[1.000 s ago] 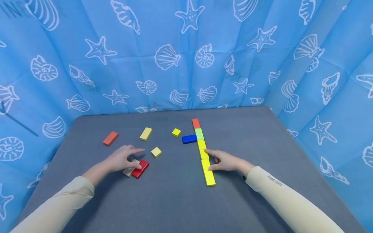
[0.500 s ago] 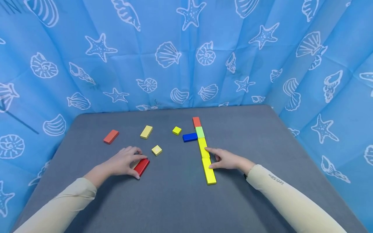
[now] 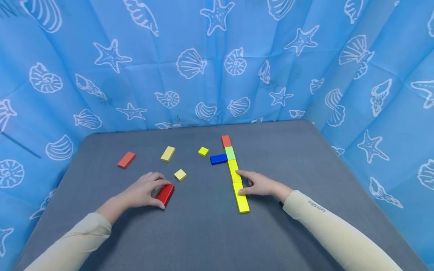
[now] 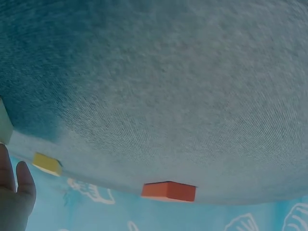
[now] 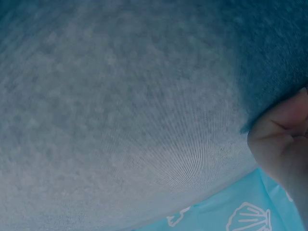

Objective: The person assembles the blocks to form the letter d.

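Note:
My left hand [image 3: 144, 190] pinches a red block [image 3: 166, 195] by its two ends, thumb at the near end and fingers at the far end. A pale wooden block [image 4: 5, 124] shows at the left edge of the left wrist view; in the head view the hand covers most of it. My right hand [image 3: 261, 183] rests its index fingertip on one yellow block [image 3: 234, 171] and its thumb on a second yellow block [image 3: 241, 199]. These lie end to end with a green block [image 3: 230, 153] and an orange-red block [image 3: 225, 141]. A blue block [image 3: 218, 159] meets this row from the left.
Loose on the grey table [image 3: 203, 241] lie an orange-red block [image 3: 126, 160], a pale yellow block [image 3: 167, 154], a small pale yellow block [image 3: 180, 175] and a small bright yellow block [image 3: 203, 151]. A blue shell-print curtain [image 3: 152, 56] hangs behind the table and along its sides.
My left hand, at first reaching over the red block with its index finger stretched out, has closed its thumb and fingers on the block's ends. The right hand holds its place on the yellow blocks.

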`<act>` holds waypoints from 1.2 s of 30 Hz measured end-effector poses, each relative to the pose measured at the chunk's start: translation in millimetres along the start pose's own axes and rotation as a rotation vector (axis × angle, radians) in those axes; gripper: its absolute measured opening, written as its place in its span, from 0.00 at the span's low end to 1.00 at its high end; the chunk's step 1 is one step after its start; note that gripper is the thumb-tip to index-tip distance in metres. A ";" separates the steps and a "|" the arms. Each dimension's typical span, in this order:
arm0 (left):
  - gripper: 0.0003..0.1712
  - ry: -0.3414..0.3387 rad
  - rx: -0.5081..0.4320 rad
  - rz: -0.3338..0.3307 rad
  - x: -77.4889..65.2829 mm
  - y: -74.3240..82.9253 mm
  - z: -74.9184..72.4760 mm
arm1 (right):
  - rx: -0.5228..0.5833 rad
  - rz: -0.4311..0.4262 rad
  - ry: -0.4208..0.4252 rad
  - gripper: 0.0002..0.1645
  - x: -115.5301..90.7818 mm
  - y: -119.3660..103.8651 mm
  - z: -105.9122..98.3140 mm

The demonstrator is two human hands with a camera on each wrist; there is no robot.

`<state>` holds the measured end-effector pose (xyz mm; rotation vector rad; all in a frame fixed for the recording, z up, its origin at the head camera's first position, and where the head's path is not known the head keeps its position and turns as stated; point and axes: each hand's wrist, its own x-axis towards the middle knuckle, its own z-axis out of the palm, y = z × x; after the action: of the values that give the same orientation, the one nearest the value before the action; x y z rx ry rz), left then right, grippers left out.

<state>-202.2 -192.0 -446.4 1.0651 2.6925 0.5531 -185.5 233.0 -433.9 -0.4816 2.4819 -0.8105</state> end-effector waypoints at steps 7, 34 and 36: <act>0.43 -0.006 -0.013 -0.004 3.2 7.9 2.3 | 0.004 0.001 0.012 0.46 -0.9 -0.7 1.6; 0.42 0.012 -0.037 0.031 3.1 17.1 4.4 | 0.085 0.069 0.169 0.49 -7.9 -14.7 18.3; 0.42 0.011 -0.037 0.030 4.3 17.9 5.0 | 0.098 0.033 0.142 0.49 -13.0 -10.5 15.9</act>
<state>-192.7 -175.7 -443.8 1.0981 2.6689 0.6134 -164.3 223.8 -434.3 -0.3597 2.5565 -0.9783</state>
